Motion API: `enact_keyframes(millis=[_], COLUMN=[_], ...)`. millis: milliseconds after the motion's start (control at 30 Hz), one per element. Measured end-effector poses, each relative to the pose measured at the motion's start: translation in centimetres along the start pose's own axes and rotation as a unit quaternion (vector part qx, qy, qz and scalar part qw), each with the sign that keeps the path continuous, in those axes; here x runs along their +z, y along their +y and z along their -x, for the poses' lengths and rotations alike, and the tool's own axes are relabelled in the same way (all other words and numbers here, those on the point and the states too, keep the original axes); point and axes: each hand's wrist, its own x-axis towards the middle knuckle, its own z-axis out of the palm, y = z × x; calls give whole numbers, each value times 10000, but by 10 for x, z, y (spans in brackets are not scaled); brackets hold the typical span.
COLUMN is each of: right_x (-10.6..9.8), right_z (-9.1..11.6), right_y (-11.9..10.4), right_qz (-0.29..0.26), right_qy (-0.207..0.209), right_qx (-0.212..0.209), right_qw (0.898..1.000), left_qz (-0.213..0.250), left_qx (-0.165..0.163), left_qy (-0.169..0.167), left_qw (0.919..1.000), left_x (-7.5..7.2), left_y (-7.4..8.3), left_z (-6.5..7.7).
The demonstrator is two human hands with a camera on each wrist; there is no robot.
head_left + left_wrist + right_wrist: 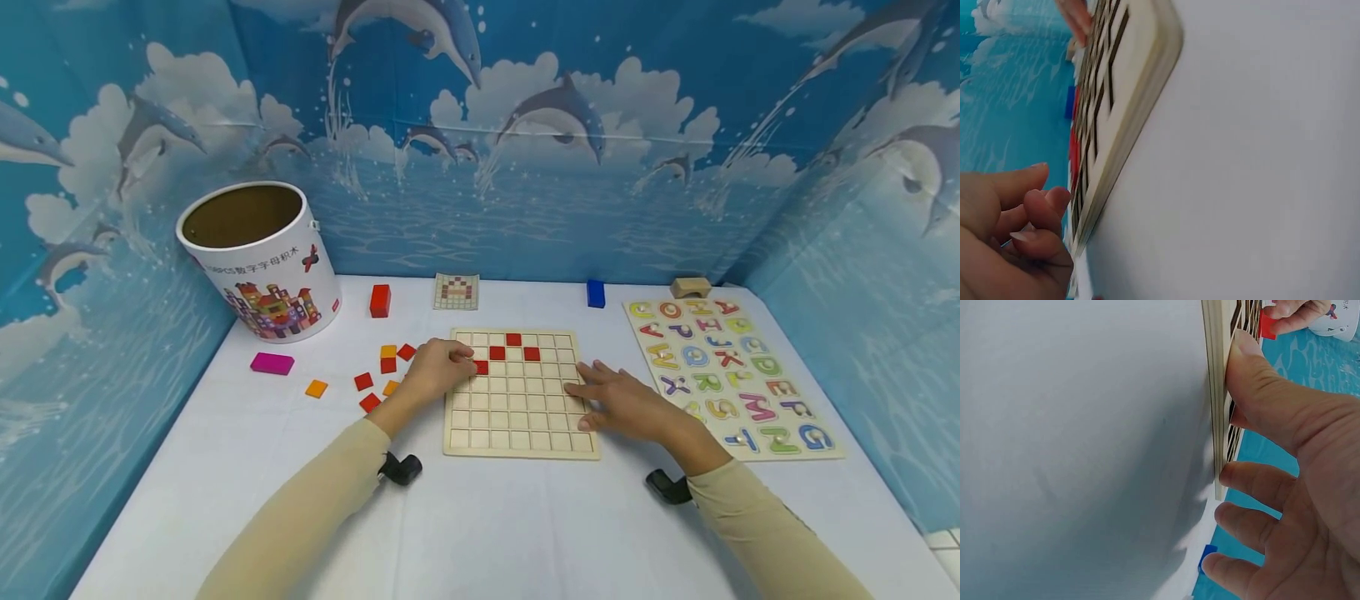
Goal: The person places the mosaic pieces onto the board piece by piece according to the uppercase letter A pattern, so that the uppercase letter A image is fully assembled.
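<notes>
A pale wooden grid board (522,417) lies on the table, with red square tiles (513,340) in several of its cells. My left hand (433,371) is over its left edge, fingers bent and fingertips right at a red tile (482,367) lying in a cell. The left wrist view shows those curled fingers (1047,209) beside the board's edge; I cannot tell whether they pinch the tile. My right hand (626,402) rests at the board's right edge with fingers spread, its thumb (1250,369) over the rim in the right wrist view.
Loose red and orange tiles (317,389) lie left of the board. Behind it are a patterned card (456,292), a red block (380,301) and a blue block (596,293). A white bucket (281,292) and a magenta block (272,363) stand left; an alphabet board (750,383) lies right.
</notes>
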Motion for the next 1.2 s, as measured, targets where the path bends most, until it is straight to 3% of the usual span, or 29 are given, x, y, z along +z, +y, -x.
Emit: enact_keyframes(millis=[233,367,433,533,800,1200], right_x=[-1,-1,0,1,1,1], right_z=[0,0,0,-1,-1,-2], right_y=[0,2,2,1,0,-2], right_qz=[11,-17,-49,-115,-34,-95], right_qy=[-2,-50,-60,-49,-52,17], right_qx=[-29,54,64,59,85,41], right_qw=[10000,10000,9999,9999,9999,9999], left_qz=[694,1118,1035,530,-834,-1124], left_qx=[-783,-1282,-1437,-1512,-1170,-816], left_qy=[367,255,102,-71,-209,-126], left_qw=[9938,9851,9841,9871,9894,9902], left_x=[-58,-80,-82,-81,-77,-71], left_y=[-16,-33,-41,-46,-42,-41], left_z=[-4,-14,-17,-16,-15,-10])
